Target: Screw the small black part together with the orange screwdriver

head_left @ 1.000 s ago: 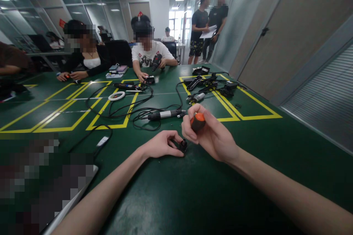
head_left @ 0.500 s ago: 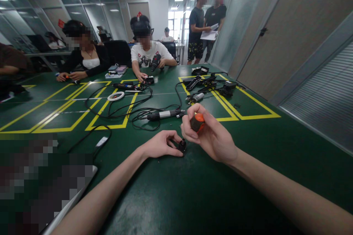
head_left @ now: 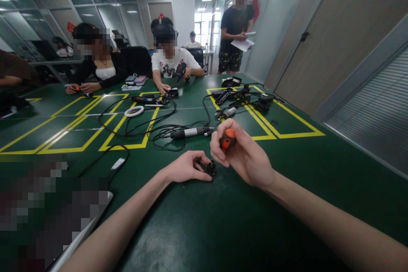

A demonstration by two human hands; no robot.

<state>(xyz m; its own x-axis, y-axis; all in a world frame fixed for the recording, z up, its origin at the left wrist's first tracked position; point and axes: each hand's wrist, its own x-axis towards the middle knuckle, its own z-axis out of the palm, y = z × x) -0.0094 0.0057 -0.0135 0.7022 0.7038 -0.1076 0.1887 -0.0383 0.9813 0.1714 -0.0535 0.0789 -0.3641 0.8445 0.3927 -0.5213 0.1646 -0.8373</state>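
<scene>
My left hand [head_left: 188, 166] rests on the green table [head_left: 178, 229], its thumb and fingers closed around a small black part [head_left: 211, 168]. A short round stub stands up from that part; I cannot make out its kind. Just above and to the right, my right hand [head_left: 247, 153] grips a screwdriver by its orange and black handle [head_left: 228, 140]. The handle's end points towards me, and the shaft is hidden behind my fingers. Whether its tip touches the black part cannot be seen.
A grey and black electric screwdriver [head_left: 191, 132] with coiled cable lies beyond my hands. Further back are a silver tool [head_left: 228, 113], black tools and cables [head_left: 245, 97], and a white ring [head_left: 134, 111]. Co-workers sit across the table; another person [head_left: 236, 25] stands behind.
The screwdriver handle has turned in my right hand, with its orange patches now lying differently. My left hand and the black part stay in place. One of the two standing people is no longer visible.
</scene>
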